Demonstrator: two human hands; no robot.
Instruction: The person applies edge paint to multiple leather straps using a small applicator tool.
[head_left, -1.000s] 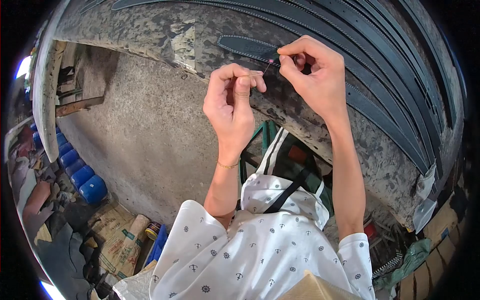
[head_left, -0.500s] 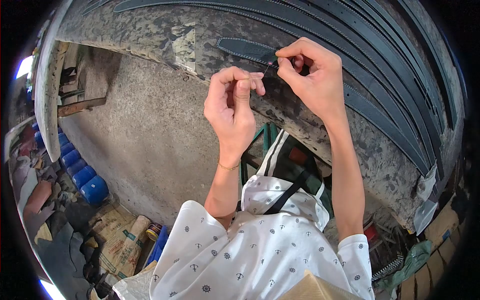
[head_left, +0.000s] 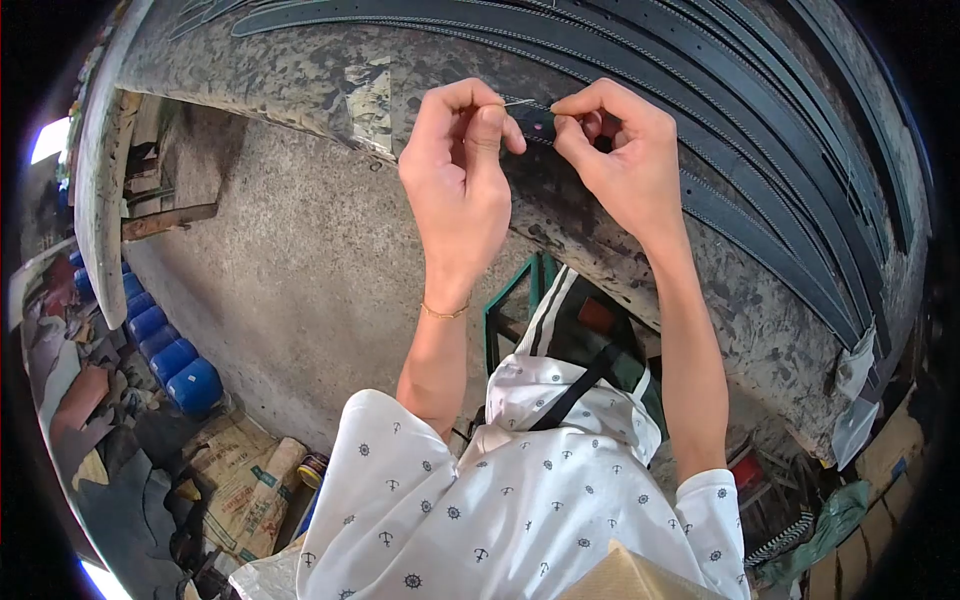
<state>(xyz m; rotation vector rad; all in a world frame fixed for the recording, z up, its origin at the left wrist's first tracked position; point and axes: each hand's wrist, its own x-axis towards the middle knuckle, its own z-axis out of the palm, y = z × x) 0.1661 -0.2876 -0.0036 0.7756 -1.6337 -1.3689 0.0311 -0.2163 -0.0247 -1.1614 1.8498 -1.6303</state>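
Between the thumb and forefinger of my left hand is a thin, shiny needle, pointing right toward the other hand. My right hand is pinched closed just beyond the needle's tip; whatever its fingertips hold is too small to make out. Both hands are over a dark leather belt with pale stitching along its edges. Its rounded end is mostly hidden behind my left hand, and a small pink spot shows between the hands.
Several more dark stitched belts lie side by side across the stained, curved work surface. A green-framed seat stands below my hands. On the floor at left are blue containers, leather scraps and a printed sack.
My left hand has moved up and away from me with the needle, which now lies nearly level beside the right fingertips. My right hand has hardly moved.
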